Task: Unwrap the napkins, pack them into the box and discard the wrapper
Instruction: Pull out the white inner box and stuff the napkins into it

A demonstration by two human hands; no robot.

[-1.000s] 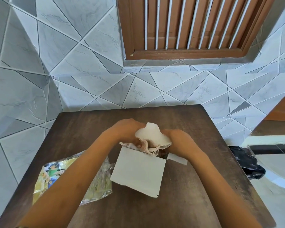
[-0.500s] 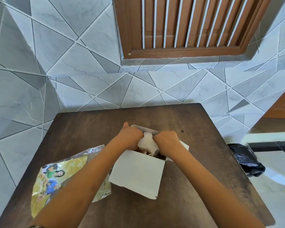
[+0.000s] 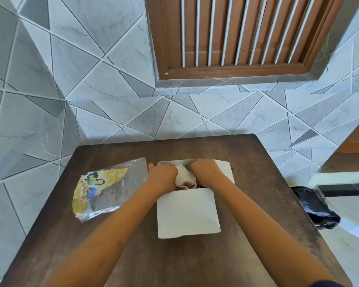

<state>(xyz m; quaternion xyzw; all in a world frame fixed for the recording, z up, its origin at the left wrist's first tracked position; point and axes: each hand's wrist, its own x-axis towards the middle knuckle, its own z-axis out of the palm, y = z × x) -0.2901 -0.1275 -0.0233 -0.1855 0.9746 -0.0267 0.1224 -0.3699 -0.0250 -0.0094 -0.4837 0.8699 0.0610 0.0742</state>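
A white cardboard box (image 3: 188,212) stands open on the dark wooden table (image 3: 257,183), its near flap folded toward me. A bunch of pale napkins (image 3: 183,178) sits in the box opening, bulging above the rim. My left hand (image 3: 163,177) presses on the napkins from the left, fingers curled down. My right hand (image 3: 205,171) presses on them from the right, fingers tucked into the box. The emptied clear wrapper (image 3: 106,187), with a yellow printed picture, lies flat on the table left of the box.
A black plastic bag (image 3: 315,208) sits on the floor off the table's right edge. A tiled wall runs behind the table, with a brown shuttered window (image 3: 236,34) above.
The napkin bunch stood well above the box a second ago; both hands have pushed it down into the opening. The view has shifted, so box and wrapper appear further right.
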